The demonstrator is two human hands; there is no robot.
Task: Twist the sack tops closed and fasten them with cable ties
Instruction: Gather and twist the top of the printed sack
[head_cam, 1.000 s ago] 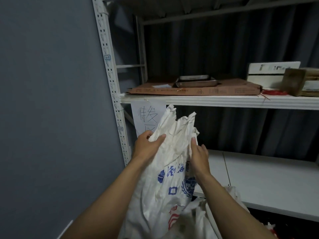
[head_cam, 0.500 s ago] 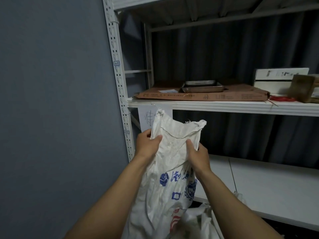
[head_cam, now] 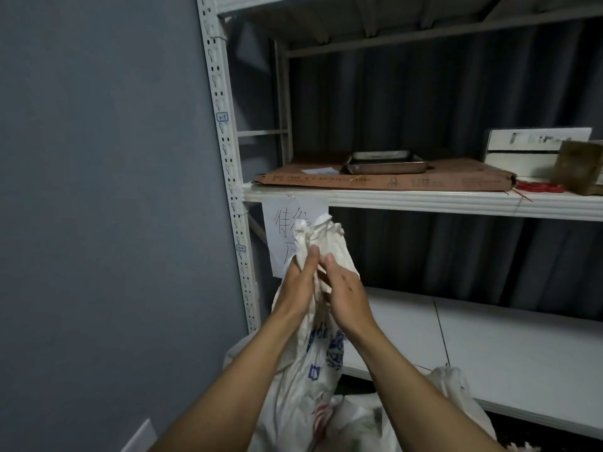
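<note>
Head | left hand [head_cam: 297, 288], right hand [head_cam: 346, 296] grip sack top [head_cam: 326, 238] | sign [head_cam: 280, 220] behind

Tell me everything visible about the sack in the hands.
The sack is white, woven-looking and creased, with blue print mid-body and red print lower. Held upright before a sign, its top is bunched into a narrow neck gripped by the left hand and right hand. No cable tie shows on it.

A sack [head_cam: 321, 353] before shelving [head_cam: 225, 158], tray [head_cam: 385, 163] on cardboard [head_cam: 456, 179] on upper shelf [head_cam: 424, 202] (boxes [head_cam: 535, 145] to its right), wall [head_cam: 98, 190] left
</note>
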